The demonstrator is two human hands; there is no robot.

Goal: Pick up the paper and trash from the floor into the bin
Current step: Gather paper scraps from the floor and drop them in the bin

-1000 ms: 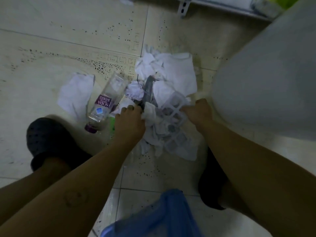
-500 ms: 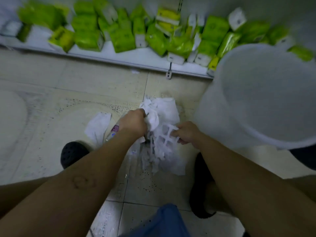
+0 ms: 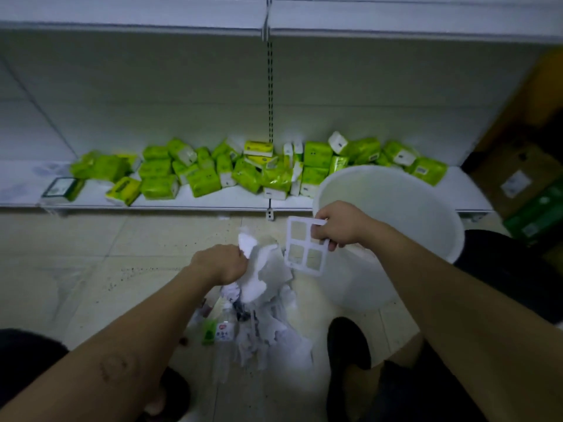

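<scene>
The left hand [image 3: 221, 263] has its grip clamped on white paper [image 3: 259, 278] above the litter [image 3: 262, 339] on the floor [image 3: 91, 269], while the right hand [image 3: 338, 225] has its grip clamped on a grid frame [image 3: 300, 248] beside the bin [image 3: 396, 205].

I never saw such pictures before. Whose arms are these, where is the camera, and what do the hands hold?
There is no machine: a person wears one camera on the head, looking forward and down at their own arms. The left hand grips a bunch of white paper. The right hand holds a white plastic grid beside the white bin. Below, on the tiled floor, lie more paper scraps and a clear bottle. Green packs lie on the shelf behind.
</scene>
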